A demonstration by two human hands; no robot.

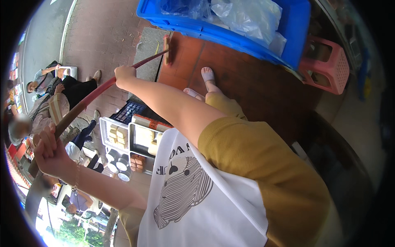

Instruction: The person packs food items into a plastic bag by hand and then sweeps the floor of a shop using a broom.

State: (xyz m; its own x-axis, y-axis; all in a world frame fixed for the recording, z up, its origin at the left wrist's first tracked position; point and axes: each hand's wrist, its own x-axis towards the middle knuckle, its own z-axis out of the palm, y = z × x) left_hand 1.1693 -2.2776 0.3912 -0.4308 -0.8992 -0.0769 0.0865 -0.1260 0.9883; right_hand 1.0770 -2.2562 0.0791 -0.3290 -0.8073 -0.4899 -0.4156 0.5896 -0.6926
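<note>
A long-handled broom or floor brush runs across the view, with a reddish wooden handle (98, 91) and a narrow head (167, 49). My left hand (53, 154), with a thin bracelet at its wrist, grips the upper end of the handle. Farther down, my right hand (125, 77) is closed around the same handle, its arm stretched across my body. The narrow head is at the edge of the red tiled floor (182, 66), beside a grey stone slab (146, 46). Pinkish bristles or trim show at its ends. My feet in pale slippers (207, 74) stand to its right.
A blue plastic crate (216, 32) holds clear plastic bags. Near it stands a pink plastic stool (334, 66). Trays of pale blocks resembling tofu (117, 136), brown blocks (137, 162), metal containers (122, 163) and a dark plastic basket (128, 110) are at left. Several people (49, 77) are beyond.
</note>
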